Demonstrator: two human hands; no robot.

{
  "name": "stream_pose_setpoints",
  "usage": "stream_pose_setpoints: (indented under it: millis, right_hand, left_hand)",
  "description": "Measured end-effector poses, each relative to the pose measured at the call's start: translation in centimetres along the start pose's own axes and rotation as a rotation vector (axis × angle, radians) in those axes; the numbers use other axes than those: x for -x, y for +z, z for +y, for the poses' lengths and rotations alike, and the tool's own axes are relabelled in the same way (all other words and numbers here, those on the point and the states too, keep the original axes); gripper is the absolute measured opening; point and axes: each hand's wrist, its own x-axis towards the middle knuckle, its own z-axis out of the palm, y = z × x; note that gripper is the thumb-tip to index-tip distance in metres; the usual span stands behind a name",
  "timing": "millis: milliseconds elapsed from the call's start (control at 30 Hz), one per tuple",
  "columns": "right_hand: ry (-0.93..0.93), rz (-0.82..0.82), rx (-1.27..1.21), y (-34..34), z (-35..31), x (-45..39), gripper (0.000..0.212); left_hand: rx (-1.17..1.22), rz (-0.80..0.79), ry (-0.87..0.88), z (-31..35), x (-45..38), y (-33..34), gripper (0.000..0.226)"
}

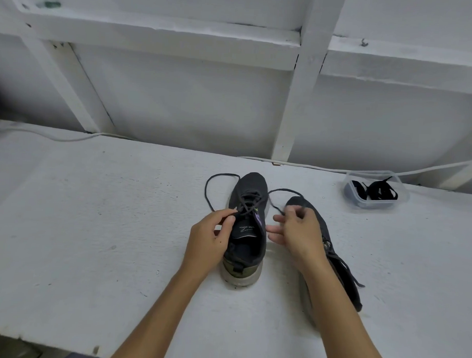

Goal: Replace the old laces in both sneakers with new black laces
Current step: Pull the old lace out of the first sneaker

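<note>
Mid-unlacing, by the look of it. Left sneaker (246, 227) upright on the white bench (94, 227), toe pointing away, old lace (210, 194) still crossed through the upper eyelets near the toe, both ends pulled free and looping out — one wide arc to the left, one to the right.

Left hand (208, 236) at the near-left eyelets, thumb and forefinger pinching the lace end. Right hand (294, 229) just beside the shoe's right flank, thumb and forefinger curled on the other lace end, remaining fingers spread and loose.

Second sneaker (331, 249) lying tilted on its side under the right forearm, own lace still in, trailing toward the heel. New black laces (379, 193) bundled in a clear plastic tub (375, 206) well apart at the far right, against the wall.

Advice for the step, as judgement only:
- Draw one crossing at a time, alternating sides — yanking both ends together likely to cinch the lower rows and lift the shoe.
- Steady the shoe by the collar or tongue while pulling; nothing pins it down now.
- Feed the tip straight back through each eyelet to avoid snagging the mesh.
- Keep the freed arcs clear of the second sneaker's toe; right-hand loop lies close to it, tangle possible.
- Drop the old lace away from the tub to avoid mixing.
</note>
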Motion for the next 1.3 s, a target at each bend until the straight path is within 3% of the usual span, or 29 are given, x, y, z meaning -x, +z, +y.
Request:
stream_pose_setpoints:
  millis: [133, 233, 300, 400, 600, 733, 833, 967, 1167, 1300]
  right_hand:
    - [-0.088, -0.022, 0.172, 0.4, 0.7, 1.0, 0.072]
    - [-0.136, -0.002, 0.142, 0.9, 2.4, 1.5, 0.086]
    - [-0.161, -0.052, 0.103, 1.4, 3.4, 1.9, 0.08]
    - [-0.15, -0.052, 0.092, 1.9, 4.3, 2.4, 0.043]
    - [-0.132, 0.113, 0.387, 1.2, 3.7, 3.2, 0.06]
    - [-0.237, 0.125, 0.32, 1.1, 3.8, 2.9, 0.036]
    - [-0.276, -0.004, 0.248, 1.4, 3.9, 2.2, 0.02]
    - [-0.252, -0.169, 0.217, 2.2, 4.6, 1.6, 0.043]
    - [-0.225, -0.196, 0.136, 2.5, 5.2, 1.8, 0.048]
    - [-0.231, -0.197, 0.158, 2.6, 5.4, 1.8, 0.049]
  left_hand:
    - [0.034, -0.071, -0.093, 0.7, -0.3, 0.5, 0.02]
    - [0.12, -0.115, -0.243, 1.0, -1.0, 0.2, 0.023]
    - [0.07, -0.148, -0.264, 1.0, -1.9, 0.0, 0.021]
    - [0.038, -0.185, -0.3, 1.5, -2.9, -0.2, 0.013]
    - [0.036, -0.21, -0.306, 2.0, -3.7, -0.2, 0.006]
    - [-0.017, -0.203, -0.299, 1.9, -4.0, 0.2, 0.006]
    - [-0.125, -0.24, -0.234, 1.8, -4.3, 0.3, 0.012]
    - [-0.173, -0.263, -0.187, 2.3, -4.8, -0.1, 0.015]
    - [-0.018, -0.325, -0.289, 1.0, -4.5, -0.3, 0.014]
    - [-0.006, -0.238, -0.274, 1.1, -4.6, -0.5, 0.015]
